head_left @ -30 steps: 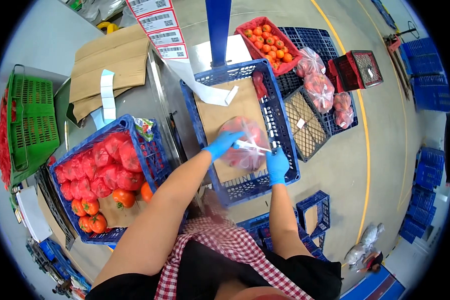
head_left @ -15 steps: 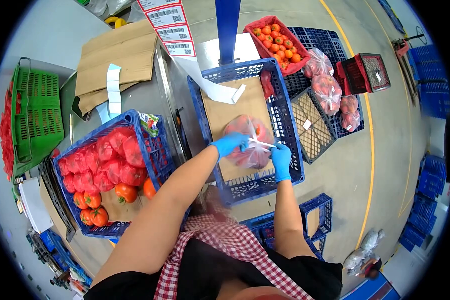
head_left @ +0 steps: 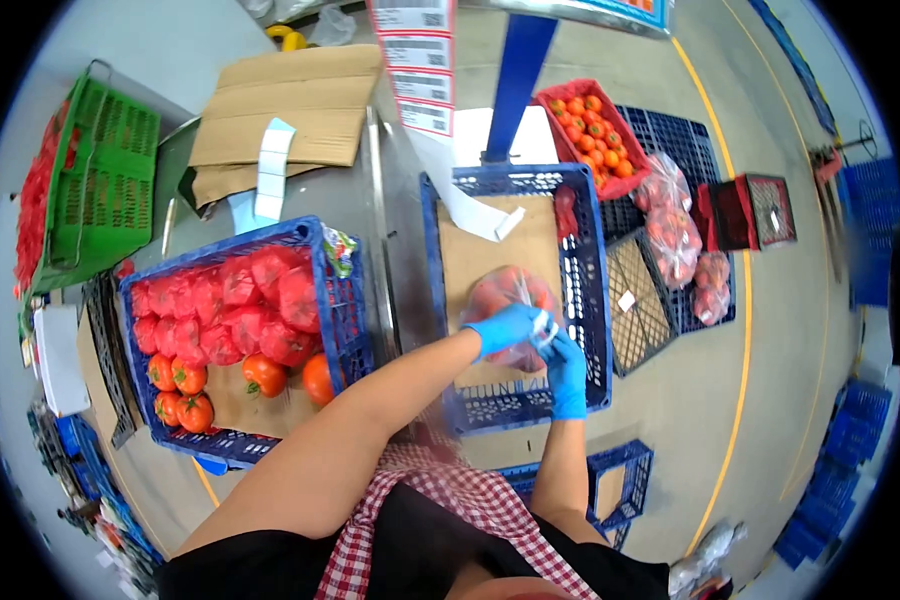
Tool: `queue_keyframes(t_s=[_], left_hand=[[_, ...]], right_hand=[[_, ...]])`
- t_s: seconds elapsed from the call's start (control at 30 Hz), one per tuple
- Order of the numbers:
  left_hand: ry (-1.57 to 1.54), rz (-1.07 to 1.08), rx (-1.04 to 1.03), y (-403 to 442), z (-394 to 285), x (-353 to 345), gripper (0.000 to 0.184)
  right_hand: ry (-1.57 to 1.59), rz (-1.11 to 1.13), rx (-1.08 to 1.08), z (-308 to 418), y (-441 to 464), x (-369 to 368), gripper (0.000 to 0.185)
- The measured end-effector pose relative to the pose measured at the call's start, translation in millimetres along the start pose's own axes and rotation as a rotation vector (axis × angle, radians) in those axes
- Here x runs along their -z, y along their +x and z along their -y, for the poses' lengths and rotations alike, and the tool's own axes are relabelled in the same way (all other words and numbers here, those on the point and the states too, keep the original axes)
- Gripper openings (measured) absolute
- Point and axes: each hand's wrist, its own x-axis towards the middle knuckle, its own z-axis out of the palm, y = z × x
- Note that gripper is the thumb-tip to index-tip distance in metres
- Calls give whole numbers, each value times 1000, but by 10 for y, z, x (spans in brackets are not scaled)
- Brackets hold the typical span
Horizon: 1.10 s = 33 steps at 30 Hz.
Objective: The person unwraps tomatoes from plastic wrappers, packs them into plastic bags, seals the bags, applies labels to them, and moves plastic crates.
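A clear plastic bag of red tomatoes (head_left: 505, 290) sits on cardboard in a blue crate (head_left: 432, 250). Both hands wear blue gloves and meet at the bag's gathered top. My left hand (head_left: 505, 332) comes in from the left with its fingers closed on the white tie at the bag's neck. Against it, on the right, my right hand (head_left: 564, 372) pinches the same tie and gathered plastic. The fingertips partly hide the tie. A strip of white labels (head_left: 425, 70) hangs down, its curled end lying above the bag.
On the left, another blue crate (head_left: 345, 300) holds red-wrapped tomatoes (head_left: 210, 310) and several loose ones. Cardboard sheets (head_left: 280, 110) lie beyond it. A blue post (head_left: 518, 80) stands behind the middle crate. A red-lined crate of tomatoes (head_left: 595, 135) and bagged tomatoes (head_left: 673, 240) are at the right.
The hands have come together at the bag's neck, where the white tie was stretched between them before. The view has shifted, moving the crates right in the frame.
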Motion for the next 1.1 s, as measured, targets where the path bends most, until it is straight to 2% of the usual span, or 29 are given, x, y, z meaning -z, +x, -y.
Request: queue_keyframes(t_s=[0.07,0.13,0.2,0.23,0.33,0.4,0.57,0.67,0.7,0.8,0.93,0.97,1.07,1.1], left_hand=[[661,-115,-111,-101,71,40,11],[791,-221,-109,-151,69,35,14],[934,-238,-130,-117,78,62,16],[939,-274,-134,-125,86,67,16],[931,-200,-185,-151,57,122,12],[1031,-196,-121,-138,35,36,12],[1335,-108,-38,61,81,57,15],[995,-40,-3,-6,51,176,33],[1074,-31,0,-40,0,171,34],[1253,-16,0,-111,-80,148,36],[1420,81,93,-250,-125,230,34],[1470,112,120,-279,-213,216,33],[2034,161,73,-378,-311,-87,28],[1994,161,25,-376,-336,-72,26]], right_hand=[[-317,-10,16,28,20,57,28],[-525,19,129,123,43,-71,21],[-561,120,104,177,145,-73,15],[-575,148,84,192,177,-89,14],[-614,198,46,220,257,-106,13],[-636,186,55,222,287,-100,14],[-566,-85,351,165,225,-162,15],[-1250,-190,553,231,208,-52,18],[-1384,-242,513,197,222,-24,18],[-1048,-249,382,-85,587,306,14],[-668,-365,-130,-66,775,555,4],[-646,-361,-193,-100,874,610,4],[-478,-456,-353,-143,1038,659,4],[-441,-473,-358,-142,1048,661,6]])
